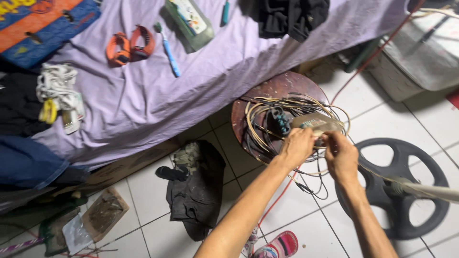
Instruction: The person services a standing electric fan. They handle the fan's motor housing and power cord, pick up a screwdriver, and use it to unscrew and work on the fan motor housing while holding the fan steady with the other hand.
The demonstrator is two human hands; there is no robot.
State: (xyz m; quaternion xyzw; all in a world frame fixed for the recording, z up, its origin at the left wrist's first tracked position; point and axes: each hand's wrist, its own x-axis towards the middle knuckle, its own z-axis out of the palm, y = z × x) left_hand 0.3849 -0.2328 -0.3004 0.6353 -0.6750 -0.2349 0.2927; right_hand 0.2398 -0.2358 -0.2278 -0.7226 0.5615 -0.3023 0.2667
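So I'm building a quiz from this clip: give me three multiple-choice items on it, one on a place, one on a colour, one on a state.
1. Where does the coil of wires lie?
A. on the round wooden stool
B. on the purple sheet
C. on the black wheel-shaped part

2. What colour is the toothbrush handle?
A. red
B. blue
C. black

3. What are the left hand and right hand doing?
A. both hang free
B. only one touches something
C. both grip the wires and a pale flat device

Answers: 1 A, the coil sits on the stool top; 2 B, its handle is blue against the sheet; 3 C, both hands close around the device and wires.
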